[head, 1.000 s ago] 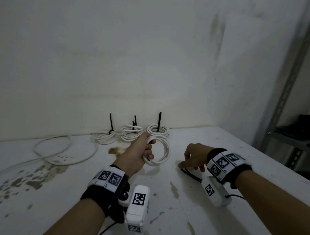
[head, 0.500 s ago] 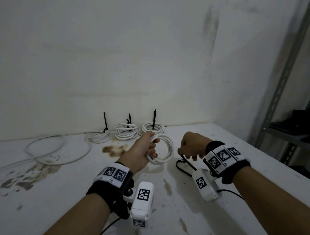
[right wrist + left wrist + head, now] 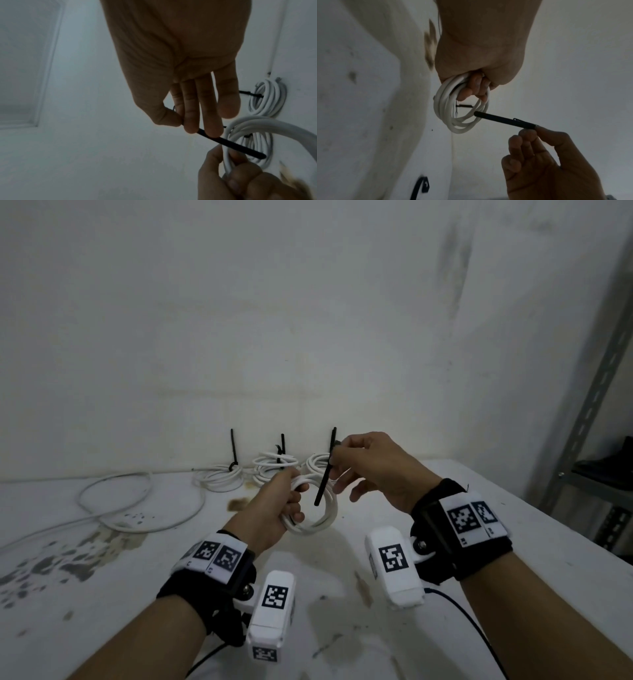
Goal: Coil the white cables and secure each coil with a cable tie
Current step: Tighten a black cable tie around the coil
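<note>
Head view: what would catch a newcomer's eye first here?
The white cable coil gripped in the left hand above the table, with the right hand pinching a black cable tie whose free end points into the coil's opening. Behind them, three tied coils sit against the wall, tie tails sticking up, and a loose white cable lies at left.

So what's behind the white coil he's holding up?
Behind the held coil, three tied coils sit against the wall; the right hand partly covers the rightmost.
</note>
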The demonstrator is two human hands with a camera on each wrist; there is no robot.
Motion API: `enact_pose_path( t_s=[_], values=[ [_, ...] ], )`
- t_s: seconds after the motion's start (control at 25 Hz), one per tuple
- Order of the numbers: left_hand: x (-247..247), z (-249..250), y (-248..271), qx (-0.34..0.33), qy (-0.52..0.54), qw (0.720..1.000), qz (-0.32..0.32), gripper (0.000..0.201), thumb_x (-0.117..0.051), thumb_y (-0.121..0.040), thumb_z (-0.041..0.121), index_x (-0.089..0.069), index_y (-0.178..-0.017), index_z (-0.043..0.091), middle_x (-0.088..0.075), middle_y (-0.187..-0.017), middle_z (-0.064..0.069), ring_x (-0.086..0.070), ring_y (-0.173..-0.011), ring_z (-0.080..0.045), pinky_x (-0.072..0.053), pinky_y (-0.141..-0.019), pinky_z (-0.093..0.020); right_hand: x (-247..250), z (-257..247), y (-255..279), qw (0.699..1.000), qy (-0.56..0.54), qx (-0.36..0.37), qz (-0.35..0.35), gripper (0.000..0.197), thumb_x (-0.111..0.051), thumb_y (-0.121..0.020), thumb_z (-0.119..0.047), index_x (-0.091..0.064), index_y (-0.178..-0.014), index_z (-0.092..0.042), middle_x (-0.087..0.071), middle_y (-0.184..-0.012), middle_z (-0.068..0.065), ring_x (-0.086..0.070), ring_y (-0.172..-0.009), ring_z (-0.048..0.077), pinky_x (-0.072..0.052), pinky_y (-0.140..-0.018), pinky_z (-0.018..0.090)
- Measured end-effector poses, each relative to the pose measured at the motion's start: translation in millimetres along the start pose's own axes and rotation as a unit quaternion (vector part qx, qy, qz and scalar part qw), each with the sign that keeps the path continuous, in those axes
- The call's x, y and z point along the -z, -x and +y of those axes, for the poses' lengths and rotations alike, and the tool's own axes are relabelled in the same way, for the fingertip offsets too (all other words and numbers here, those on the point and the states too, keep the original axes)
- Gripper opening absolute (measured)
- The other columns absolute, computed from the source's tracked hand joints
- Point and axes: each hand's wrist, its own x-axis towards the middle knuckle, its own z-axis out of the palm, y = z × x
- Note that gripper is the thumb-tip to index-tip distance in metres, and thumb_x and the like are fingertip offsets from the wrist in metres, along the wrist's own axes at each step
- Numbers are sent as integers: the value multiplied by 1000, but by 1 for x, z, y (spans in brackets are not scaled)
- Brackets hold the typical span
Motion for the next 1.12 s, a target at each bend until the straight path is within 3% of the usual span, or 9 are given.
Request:
enact_pose_path(
  t_s=[0.2, 0.32, 0.44, 0.52, 0.6, 0.72, 0.8, 0.96, 1.12],
  values=[
    [51, 8, 3, 4, 36, 999, 39, 39, -43, -99, 34, -45, -67, 13, -23, -37, 7, -17, -28, -8, -24, -34, -16, -55, 4, -16, 998, 35, 29, -50, 5, -68, -84, -7, -66, -80, -7, -72, -73, 11, -69, -69, 20, -58, -64, 38],
    [80, 11, 7, 1, 33, 999, 43, 41, -44, -98, 31, -44, -61, 14, -20, -38, 7, -15, -28, -9, -20, -33, -16, -87, 9, -27, 995, 58, 64, -45, 8, -74, -78, -1, -66, -80, -2, -70, -71, 13, -66, -66, 20, -58, -61, 38],
    [105, 11, 11, 23, 59, 998, 29, 49, -45, -99, 30, -49, -52, 14, -21, -40, 6, -14, -29, -8, -16, -33, -16, -114, 12, -40, 982, 126, 140, -37, 21, -84, -72, -9, -64, -66, -12, -70, -69, 6, -63, -56, 10, -51, -52, 26],
    [117, 11, 12, 34, 72, 997, 20, 43, -44, -100, 30, -48, -60, 17, -22, -41, 7, -14, -30, -7, -16, -33, -18, -132, 17, -47, 958, 205, 197, -34, 32, -90, -68, -20, -60, -58, -24, -67, -64, -6, -58, -57, 0, -43, -55, 14],
    [125, 15, 13, 19, 46, 998, 28, 31, -51, -99, 33, -51, -72, 16, -21, -43, 7, -15, -31, -7, -18, -34, -19, -145, 21, -53, 946, 242, 216, -19, 35, -88, -69, -22, -56, -56, -30, -63, -62, -12, -57, -61, -2, -40, -57, 13],
    [132, 22, 12, -41, -36, 994, 94, 35, -67, -90, 37, -69, -97, 3, -27, -46, 7, -22, -36, -8, -24, -37, -21, -152, 21, -62, 955, 216, 205, 2, 32, -83, -71, -15, -59, -57, -31, -67, -65, -10, -61, -60, -2, -42, -55, 14],
    [132, 27, 13, -64, -56, 989, 117, 37, -65, -91, 37, -68, -103, 2, -29, -45, 8, -24, -39, -9, -25, -39, -22, -153, 17, -63, 958, 209, 197, 12, 24, -82, -71, -17, -64, -61, -28, -71, -69, -7, -64, -60, 3, -44, -53, 14],
    [135, 31, 14, -100, -80, 984, 126, 24, -63, -90, 31, -68, -95, 9, -32, -44, 7, -25, -40, -9, -22, -41, -22, -159, 16, -60, 960, 208, 190, 9, 16, -81, -71, -17, -67, -65, -22, -72, -69, -6, -61, -57, 1, -43, -52, 12],
    [138, 32, 15, -124, -90, 972, 177, 17, -69, -82, 30, -68, -71, 16, -36, -48, 5, -31, -44, -11, -25, -43, -23, -156, 7, -53, 990, 58, 119, -50, 12, -81, -80, -15, -70, -75, -16, -72, -71, 2, -63, -55, 9, -46, -46, 21]
  ],
)
